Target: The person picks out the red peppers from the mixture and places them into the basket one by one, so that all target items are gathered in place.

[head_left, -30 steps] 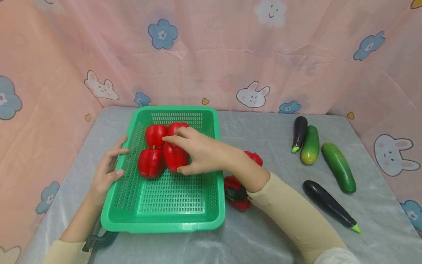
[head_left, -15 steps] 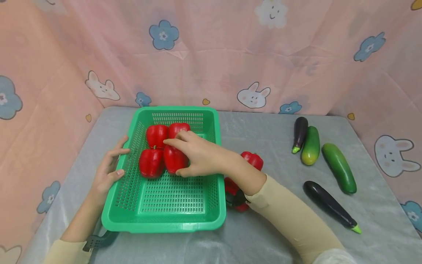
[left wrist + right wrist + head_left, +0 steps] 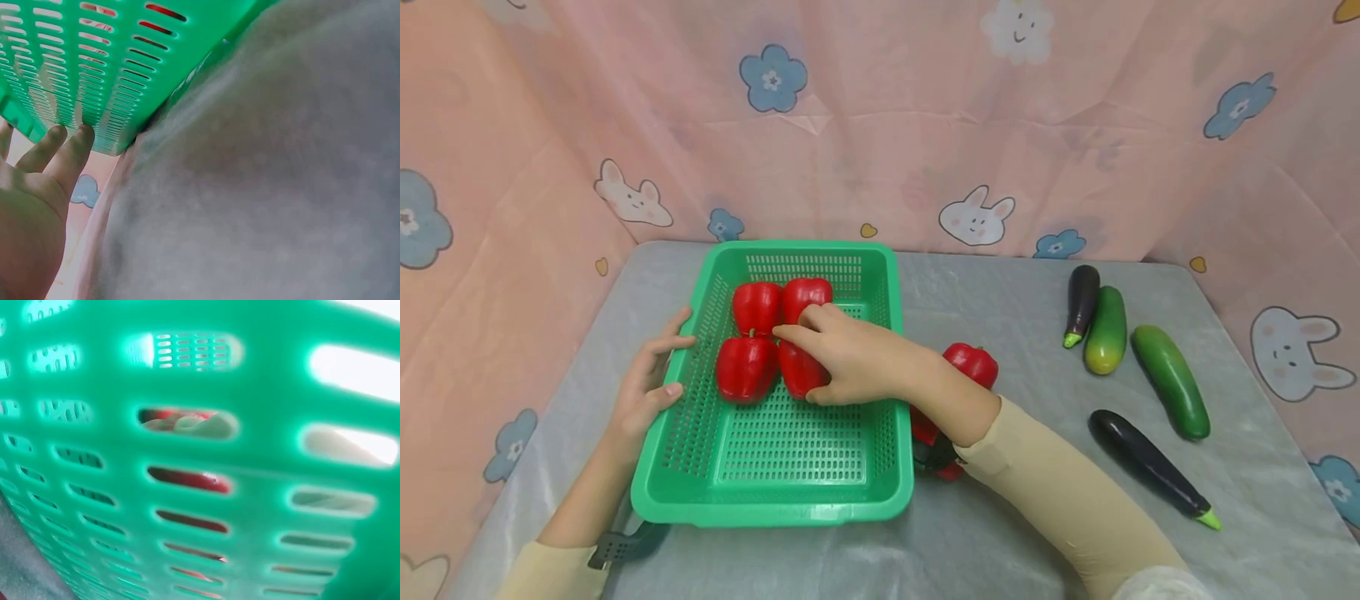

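Observation:
In the head view, a green plastic basket holds several red bell peppers in two rows. My right hand reaches over its right side and grips the near-right bell pepper, thumb on the near side and fingers across the top. Left of that one sits another bell pepper; behind are two more, a left one and a right one. My left hand rests its extended fingers against the basket's left side. The left wrist view shows straight fingers touching the slotted outer wall.
Right of the basket lie a bell pepper and another red one partly behind my right wrist. Farther right on the grey cloth are two eggplants and two cucumbers. A pink curtain hangs behind.
My right hand and the bell pepper it grips have shifted slightly toward me, uncovering more of the bell pepper behind. The left hand and basket stay in place.

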`<act>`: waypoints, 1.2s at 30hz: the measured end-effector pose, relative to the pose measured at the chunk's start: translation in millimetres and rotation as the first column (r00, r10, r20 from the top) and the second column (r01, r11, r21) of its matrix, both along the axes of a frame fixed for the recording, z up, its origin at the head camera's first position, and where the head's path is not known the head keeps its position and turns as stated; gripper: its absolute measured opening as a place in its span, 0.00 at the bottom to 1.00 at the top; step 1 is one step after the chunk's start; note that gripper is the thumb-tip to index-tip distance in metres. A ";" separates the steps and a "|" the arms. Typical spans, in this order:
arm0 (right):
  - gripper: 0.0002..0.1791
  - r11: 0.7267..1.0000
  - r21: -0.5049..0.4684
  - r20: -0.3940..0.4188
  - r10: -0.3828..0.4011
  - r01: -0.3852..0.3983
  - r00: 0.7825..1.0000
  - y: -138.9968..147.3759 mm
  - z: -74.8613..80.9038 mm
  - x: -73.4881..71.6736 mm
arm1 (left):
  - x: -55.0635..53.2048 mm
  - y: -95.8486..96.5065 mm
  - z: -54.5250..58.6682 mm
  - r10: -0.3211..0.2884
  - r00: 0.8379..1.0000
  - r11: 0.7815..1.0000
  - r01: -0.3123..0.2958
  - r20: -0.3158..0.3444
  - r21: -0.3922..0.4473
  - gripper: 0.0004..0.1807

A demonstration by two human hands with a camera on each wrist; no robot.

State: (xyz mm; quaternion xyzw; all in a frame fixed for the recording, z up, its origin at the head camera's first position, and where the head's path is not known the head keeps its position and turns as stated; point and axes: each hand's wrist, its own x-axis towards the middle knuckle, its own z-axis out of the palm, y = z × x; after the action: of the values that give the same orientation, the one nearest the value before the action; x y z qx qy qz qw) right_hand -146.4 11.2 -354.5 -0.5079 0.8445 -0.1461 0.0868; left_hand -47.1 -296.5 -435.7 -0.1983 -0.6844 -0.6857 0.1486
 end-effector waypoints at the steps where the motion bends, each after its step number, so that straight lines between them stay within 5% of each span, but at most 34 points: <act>1: 0.52 1.000 0.007 0.001 -0.002 0.002 1.000 -0.7 0.0 0.4 | 0.1 0.1 0.4 -0.001 1.000 1.000 0.001 0.002 0.003 0.28; 13: 0.64 0.999 0.041 0.017 -0.025 0.025 1.000 -8.5 -4.5 2.6 | 1.2 -0.5 2.4 -0.002 1.000 1.000 0.002 0.002 0.013 0.28; 20: 0.65 0.999 0.032 0.012 -0.039 0.038 0.999 -8.9 -3.4 2.0 | -0.4 -1.1 1.7 0.029 0.997 0.999 -0.031 0.070 0.024 0.29; 36: 0.63 0.998 0.027 0.022 -0.060 0.060 0.998 -10.1 -4.5 0.0 | -0.1 -1.9 0.9 0.016 1.000 1.000 -0.017 0.025 0.006 0.28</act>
State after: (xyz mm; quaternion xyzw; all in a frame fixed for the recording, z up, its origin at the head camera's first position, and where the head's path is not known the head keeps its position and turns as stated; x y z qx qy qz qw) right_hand -146.4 1.1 -359.0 -0.4794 0.8602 -0.1434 0.0986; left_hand -47.1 -298.4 -434.8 -0.1835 -0.6856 -0.6891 0.1463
